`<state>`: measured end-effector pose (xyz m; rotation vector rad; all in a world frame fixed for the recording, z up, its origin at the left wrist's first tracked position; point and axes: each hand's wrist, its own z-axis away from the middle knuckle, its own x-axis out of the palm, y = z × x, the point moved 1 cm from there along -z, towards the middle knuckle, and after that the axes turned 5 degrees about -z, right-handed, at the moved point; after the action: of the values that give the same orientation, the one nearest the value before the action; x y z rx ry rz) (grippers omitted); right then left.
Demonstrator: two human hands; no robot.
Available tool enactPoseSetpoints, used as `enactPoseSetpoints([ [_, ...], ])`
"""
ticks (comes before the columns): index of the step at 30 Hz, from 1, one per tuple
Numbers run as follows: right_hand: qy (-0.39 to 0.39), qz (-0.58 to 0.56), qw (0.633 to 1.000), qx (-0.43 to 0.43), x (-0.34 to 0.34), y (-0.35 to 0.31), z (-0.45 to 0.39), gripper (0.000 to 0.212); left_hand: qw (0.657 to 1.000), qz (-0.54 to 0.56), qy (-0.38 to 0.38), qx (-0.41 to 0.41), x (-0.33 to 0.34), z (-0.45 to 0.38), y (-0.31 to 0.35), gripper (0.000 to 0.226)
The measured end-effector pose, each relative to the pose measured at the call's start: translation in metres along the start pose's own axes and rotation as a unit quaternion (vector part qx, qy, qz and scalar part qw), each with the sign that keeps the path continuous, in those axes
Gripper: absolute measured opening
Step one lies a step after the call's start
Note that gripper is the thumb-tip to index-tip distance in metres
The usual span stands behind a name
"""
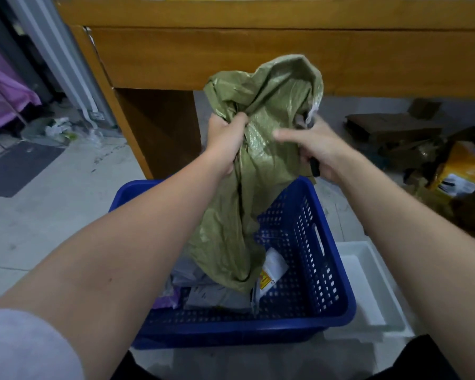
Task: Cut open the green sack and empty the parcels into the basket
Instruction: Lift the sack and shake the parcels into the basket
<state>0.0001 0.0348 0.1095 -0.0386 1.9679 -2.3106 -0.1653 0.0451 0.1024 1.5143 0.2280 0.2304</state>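
The green woven sack (255,149) hangs upside down over the blue perforated basket (313,242), its lower end reaching inside. My left hand (225,144) clenches a bunch of the sack's cloth on its left side. My right hand (313,149) is at the sack's right side, gripping a dark handle-like object (314,166) in the palm while the index finger points left across the sack; the hand is blurred. Grey, white and purple parcels (217,294) lie in the basket under the sack.
A wooden desk (231,56) stands just behind the basket. A white foam box (368,286) sits on the floor to the basket's right. Flattened cardboard and a yellow package (461,171) lie further right. A dark mat (17,165) and scattered litter are at the left.
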Motion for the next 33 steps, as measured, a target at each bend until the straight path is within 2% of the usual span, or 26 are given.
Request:
enactPoseSetpoints([
  [2,0.04,-0.003,0.999,-0.007,0.004,0.008,0.002,0.06,1.0,0.011,-0.003,-0.021,-0.001,0.004,0.001,0.022],
  [5,0.109,0.029,0.993,-0.028,0.006,0.008,0.001,0.036,0.999,-0.01,-0.049,0.012,-0.01,0.005,-0.005,0.005],
  [6,0.125,0.021,0.991,-0.034,0.004,0.006,-0.002,0.028,0.997,-0.018,-0.067,0.029,-0.016,0.004,-0.005,0.008],
  [8,0.135,-0.071,0.987,-0.04,0.001,-0.003,-0.002,0.015,0.995,-0.033,-0.087,0.041,-0.031,0.001,-0.005,0.023],
  [9,0.128,-0.094,0.986,-0.041,0.0,-0.007,-0.003,0.014,0.995,-0.044,-0.087,0.039,-0.037,0.0,-0.005,0.03],
  [12,0.104,-0.043,0.993,-0.033,-0.002,-0.009,-0.004,0.015,0.993,-0.073,-0.079,0.042,-0.05,-0.006,-0.011,0.036],
  [16,0.119,-0.097,0.988,-0.016,-0.002,-0.013,-0.009,0.008,0.994,-0.08,-0.046,0.056,-0.052,-0.01,-0.02,0.044],
  [20,0.142,-0.194,0.971,-0.001,-0.001,-0.018,-0.017,0.005,0.996,-0.055,-0.02,0.061,-0.051,-0.011,-0.015,0.042],
  [22,0.157,-0.258,0.953,-0.001,-0.003,-0.026,-0.018,0.012,0.997,-0.047,-0.022,0.055,-0.054,-0.011,-0.01,0.044],
  [24,0.14,-0.314,0.939,0.002,-0.005,-0.032,-0.019,0.022,0.996,-0.065,-0.043,0.037,-0.059,-0.012,-0.006,0.051],
  [25,0.124,-0.361,0.924,0.007,-0.007,-0.033,-0.022,0.025,0.994,-0.085,-0.07,0.017,-0.062,-0.011,-0.006,0.051],
  [27,0.092,-0.487,0.868,0.031,-0.01,-0.033,-0.029,0.028,0.98,-0.147,-0.136,-0.019,-0.067,-0.007,-0.013,0.044],
  [28,0.075,-0.503,0.86,0.046,-0.01,-0.032,-0.029,0.028,0.97,-0.175,-0.166,-0.031,-0.069,-0.004,-0.018,0.043],
  [30,0.067,-0.44,0.893,0.064,-0.009,-0.029,-0.027,0.025,0.961,-0.208,-0.179,-0.027,-0.069,-0.004,-0.027,0.045],
  [33,0.116,-0.392,0.911,0.054,-0.01,-0.028,-0.025,0.022,0.978,-0.183,-0.1,0.014,-0.063,-0.008,-0.028,0.032],
])
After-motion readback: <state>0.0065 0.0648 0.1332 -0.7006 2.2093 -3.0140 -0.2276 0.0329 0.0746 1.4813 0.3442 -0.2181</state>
